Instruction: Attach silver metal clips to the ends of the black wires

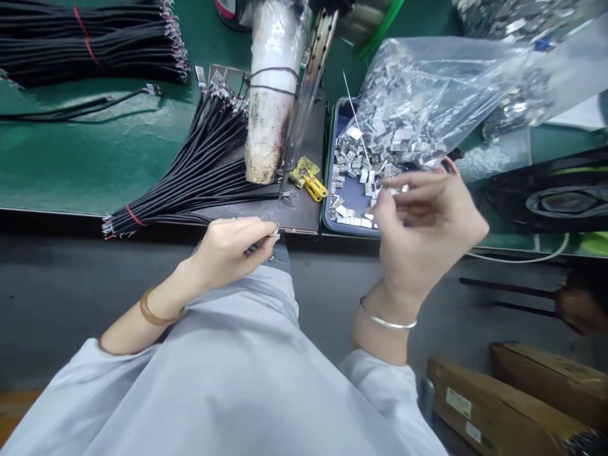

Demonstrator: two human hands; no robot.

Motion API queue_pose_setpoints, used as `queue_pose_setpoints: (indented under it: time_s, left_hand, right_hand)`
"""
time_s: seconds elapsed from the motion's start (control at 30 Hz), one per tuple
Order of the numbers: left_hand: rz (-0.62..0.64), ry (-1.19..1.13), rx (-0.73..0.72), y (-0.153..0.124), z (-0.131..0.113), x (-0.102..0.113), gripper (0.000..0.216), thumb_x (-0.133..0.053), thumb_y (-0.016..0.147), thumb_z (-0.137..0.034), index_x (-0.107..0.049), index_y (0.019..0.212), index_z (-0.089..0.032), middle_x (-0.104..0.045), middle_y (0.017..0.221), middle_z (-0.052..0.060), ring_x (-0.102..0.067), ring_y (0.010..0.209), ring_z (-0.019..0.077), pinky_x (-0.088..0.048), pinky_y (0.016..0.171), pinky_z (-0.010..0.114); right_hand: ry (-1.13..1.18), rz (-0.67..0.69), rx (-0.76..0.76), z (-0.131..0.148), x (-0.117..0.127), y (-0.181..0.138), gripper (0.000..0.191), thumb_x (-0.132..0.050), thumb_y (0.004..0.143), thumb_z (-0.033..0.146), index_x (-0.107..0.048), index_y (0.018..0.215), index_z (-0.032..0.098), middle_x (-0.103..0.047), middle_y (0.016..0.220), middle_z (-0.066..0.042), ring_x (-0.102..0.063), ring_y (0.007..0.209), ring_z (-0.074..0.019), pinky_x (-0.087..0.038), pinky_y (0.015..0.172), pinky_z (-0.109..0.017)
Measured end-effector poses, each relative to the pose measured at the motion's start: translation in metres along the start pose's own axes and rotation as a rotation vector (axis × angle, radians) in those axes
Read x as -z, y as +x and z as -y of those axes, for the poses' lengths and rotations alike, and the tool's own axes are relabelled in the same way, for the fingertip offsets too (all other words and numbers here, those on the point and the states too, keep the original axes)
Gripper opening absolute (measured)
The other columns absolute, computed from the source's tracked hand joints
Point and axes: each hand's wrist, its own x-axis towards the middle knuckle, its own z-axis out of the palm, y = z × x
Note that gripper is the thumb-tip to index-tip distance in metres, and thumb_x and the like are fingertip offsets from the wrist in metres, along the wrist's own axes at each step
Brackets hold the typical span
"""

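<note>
My left hand (235, 248) is closed in a pinch at the table's front edge, around the end of a black cable (251, 249); a small pale tip shows at its fingertips. My right hand (422, 221), slightly blurred, hovers over the front of a blue tray (325, 190) of small metal connector shells (354, 158). Its thumb and index finger are pressed together, and whatever they hold is too small to make out. A thin silvery wire (355, 114) slants across the tray, ending close to those fingertips. Beside my left hand lies a fanned bundle of black cables (190, 164).
A stained, wrapped white cylinder (273, 95) lies past the cables, with a yellow snipper tool (313, 183) beside it. A clear bag of metal parts (427, 88) rests on the tray. More tied cables (95, 41) lie back left. Cardboard boxes (503, 405) stand on the floor at right.
</note>
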Motion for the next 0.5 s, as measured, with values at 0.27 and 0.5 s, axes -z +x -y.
queue_pose_setpoints:
  time_s: [0.27, 0.5]
  left_hand:
    - [0.047, -0.562, 0.576, 0.014, -0.011, 0.008, 0.012, -0.066, 0.086, -0.019, -0.074, 0.081, -0.012, -0.060, 0.059, -0.003, -0.044, 0.049, 0.0056, -0.034, 0.043, 0.015]
    - [-0.019, -0.628, 0.621, 0.018, -0.016, 0.006, 0.015, -0.065, 0.084, -0.018, -0.076, 0.077, -0.010, -0.060, 0.058, -0.001, -0.040, 0.049, 0.0050, -0.029, 0.042, 0.014]
  right_hand:
    - [0.394, 0.126, -0.101, 0.039, -0.024, -0.052, 0.016, -0.075, 0.090, 0.009, -0.067, 0.088, 0.023, -0.081, 0.096, 0.000, -0.079, 0.086, -0.0159, -0.066, 0.078, -0.029]
    - [0.412, 0.147, -0.164, 0.038, -0.045, -0.060, 0.012, -0.073, 0.093, 0.014, -0.075, 0.094, 0.025, -0.079, 0.097, 0.000, -0.076, 0.091, -0.0158, -0.065, 0.081, -0.030]
